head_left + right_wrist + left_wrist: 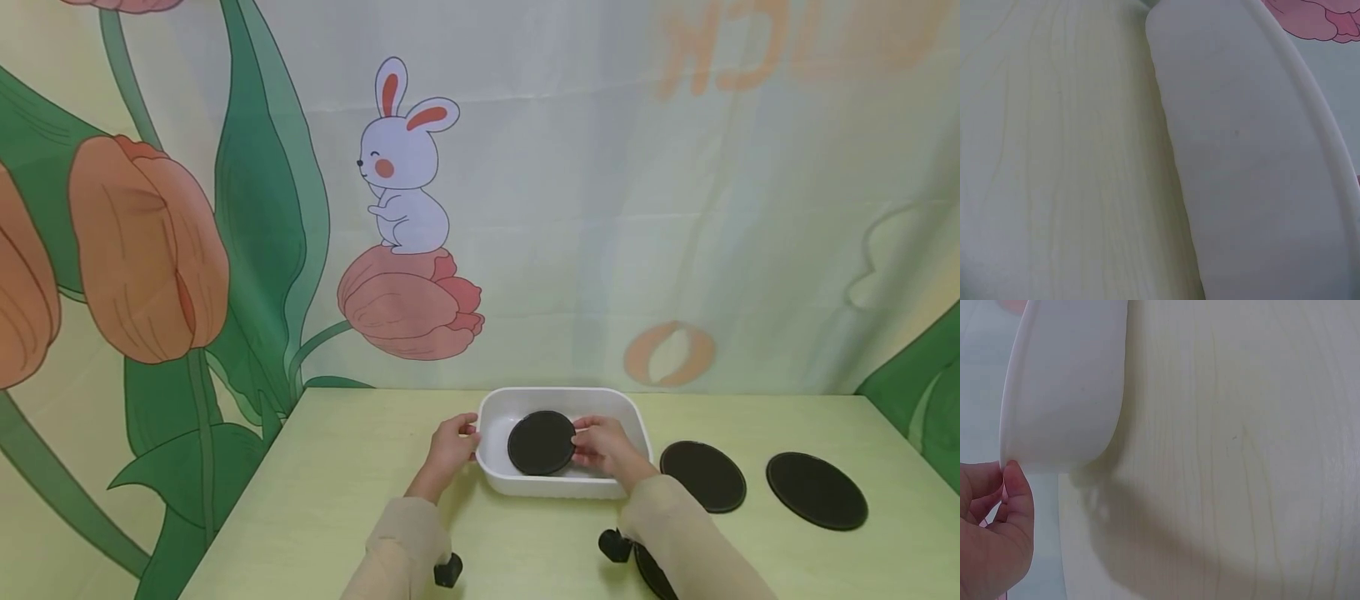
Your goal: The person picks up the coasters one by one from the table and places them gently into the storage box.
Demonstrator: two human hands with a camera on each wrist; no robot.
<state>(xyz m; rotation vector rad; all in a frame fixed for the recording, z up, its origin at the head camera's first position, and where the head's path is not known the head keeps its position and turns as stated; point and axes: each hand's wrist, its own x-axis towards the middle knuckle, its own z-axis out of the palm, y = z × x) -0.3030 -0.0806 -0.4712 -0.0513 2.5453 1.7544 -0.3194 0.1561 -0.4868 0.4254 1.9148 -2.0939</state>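
Note:
A white rectangular plastic basin [525, 487] with rounded corners stands on the table. My left hand [453, 444] pinches its left rim; in the left wrist view the thumb and fingers [1017, 487] meet at the edge of the basin [1066, 387]. Inside the basin is a thin black round mat [542, 443]. With fingers and thumb my right hand [606, 445] pinches that mat by its right edge, reaching over the basin's near right side. Only the basin's outer wall [1247, 156] shows in the right wrist view; the right hand is out of it.
Two more black round mats, one nearer [703, 477] and one farther right [816, 491], lie flat on the pale wood-grain table [322, 500]. Another black mat [654, 573] is partly hidden under the right sleeve. Behind the table hangs a printed curtain [540, 208] with tulips and a rabbit.

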